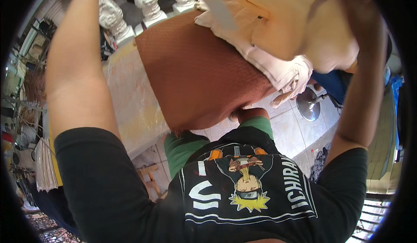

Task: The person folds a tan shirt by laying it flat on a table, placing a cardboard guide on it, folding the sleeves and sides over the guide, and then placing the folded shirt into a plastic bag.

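A pale, streaked tabletop (130,93) lies well to the left of the person's right hand (358,13), partly covered by a textured brown cloth (204,76), which is also left of that hand and lower. Nearer, directly beside the right hand on its left, a tan sheet (282,23) spreads blurred and rumpled. Below and left of the hand, a cream cloth (278,71) is bunched along the brown cloth's edge. White moulded posts (147,2) stand far to its left; a round metal base (308,104) sits on the floor below it. The right hand overlaps the tan sheet in view, too smeared to tell its opening or grip. The left hand is beyond the upper edge, its state unseen.
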The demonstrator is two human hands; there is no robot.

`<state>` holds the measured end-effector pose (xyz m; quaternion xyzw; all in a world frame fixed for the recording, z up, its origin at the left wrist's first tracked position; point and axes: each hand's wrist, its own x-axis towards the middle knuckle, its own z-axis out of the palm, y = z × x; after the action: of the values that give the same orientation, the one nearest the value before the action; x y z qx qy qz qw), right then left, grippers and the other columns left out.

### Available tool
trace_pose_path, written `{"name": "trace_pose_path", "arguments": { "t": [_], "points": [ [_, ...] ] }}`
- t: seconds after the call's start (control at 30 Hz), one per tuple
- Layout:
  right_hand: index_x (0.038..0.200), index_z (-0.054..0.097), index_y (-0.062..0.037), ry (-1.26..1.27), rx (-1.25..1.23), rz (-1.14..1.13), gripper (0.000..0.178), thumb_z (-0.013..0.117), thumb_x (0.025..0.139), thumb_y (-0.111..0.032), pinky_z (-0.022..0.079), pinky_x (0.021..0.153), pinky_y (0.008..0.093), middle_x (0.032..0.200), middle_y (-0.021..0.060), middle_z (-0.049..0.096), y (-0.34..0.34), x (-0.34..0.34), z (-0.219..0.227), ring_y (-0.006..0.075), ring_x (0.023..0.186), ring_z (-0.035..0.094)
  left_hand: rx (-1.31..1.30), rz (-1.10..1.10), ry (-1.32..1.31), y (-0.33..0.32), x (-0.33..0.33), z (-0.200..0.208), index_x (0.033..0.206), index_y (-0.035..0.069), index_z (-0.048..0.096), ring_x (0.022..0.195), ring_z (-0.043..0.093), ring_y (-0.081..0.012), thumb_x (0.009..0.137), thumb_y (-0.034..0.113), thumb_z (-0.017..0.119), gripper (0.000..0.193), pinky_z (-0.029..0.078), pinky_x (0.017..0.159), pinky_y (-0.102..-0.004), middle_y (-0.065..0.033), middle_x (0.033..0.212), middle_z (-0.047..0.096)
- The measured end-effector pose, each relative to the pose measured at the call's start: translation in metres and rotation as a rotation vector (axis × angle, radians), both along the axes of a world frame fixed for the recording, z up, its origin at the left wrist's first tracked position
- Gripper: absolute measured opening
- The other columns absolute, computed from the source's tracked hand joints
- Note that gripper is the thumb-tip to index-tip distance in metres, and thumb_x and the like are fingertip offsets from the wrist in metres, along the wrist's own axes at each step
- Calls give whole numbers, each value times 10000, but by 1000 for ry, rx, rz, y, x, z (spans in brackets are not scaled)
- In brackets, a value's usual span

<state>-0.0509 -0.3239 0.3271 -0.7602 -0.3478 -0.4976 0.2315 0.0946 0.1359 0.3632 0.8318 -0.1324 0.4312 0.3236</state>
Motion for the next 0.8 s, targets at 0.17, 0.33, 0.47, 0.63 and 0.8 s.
{"name": "trace_pose_path", "arguments": {
  "t": [0.17, 0.33, 0.47, 0.63, 0.8],
  "points": [
    [901, 575, -116, 774, -228, 311, 122, 573, 880, -236, 453, 521, 417, 626, 173, 569, 76, -47, -162, 361, 590, 589, 241, 636, 310, 36, -45, -181, 1066, 177, 659, 839, 655, -208, 856, 307, 602, 253, 488, 740, -317, -51, 917, 691],
    [939, 580, -40, 1135, -204, 520, 170, 559, 906, -206, 437, 513, 369, 588, 159, 548, 142, -66, -273, 314, 528, 565, -142, 618, 460, 83, -80, -363, 941, 231, 711, 791, 665, -201, 810, 284, 646, 156, 497, 682, -338, -50, 871, 695],
    [998, 563, -45, 1275, -279, 742, 182, 536, 911, -203, 472, 558, 386, 659, 172, 605, 179, -81, -282, 336, 595, 610, -290, 632, 431, 110, -111, -391, 918, 166, 713, 750, 664, -170, 807, 215, 636, 144, 493, 676, -293, -65, 849, 698],
    [1087, 515, -61, 1382, -349, 981, 251, 529, 893, -219, 467, 642, 468, 714, 218, 615, 237, -101, -277, 418, 703, 601, -253, 597, 313, 163, -129, -350, 914, 150, 709, 766, 664, -158, 810, 187, 632, 135, 491, 675, -282, -54, 852, 699],
    [1216, 495, -74, 1071, -452, 1263, 397, 599, 845, -168, 480, 784, 416, 1004, 192, 611, 237, -86, -274, 357, 912, 593, -80, 690, 389, 266, -188, -367, 1178, 165, 595, 952, 629, -184, 828, 171, 609, 350, 469, 806, -284, -68, 1080, 655]
  ]
}}
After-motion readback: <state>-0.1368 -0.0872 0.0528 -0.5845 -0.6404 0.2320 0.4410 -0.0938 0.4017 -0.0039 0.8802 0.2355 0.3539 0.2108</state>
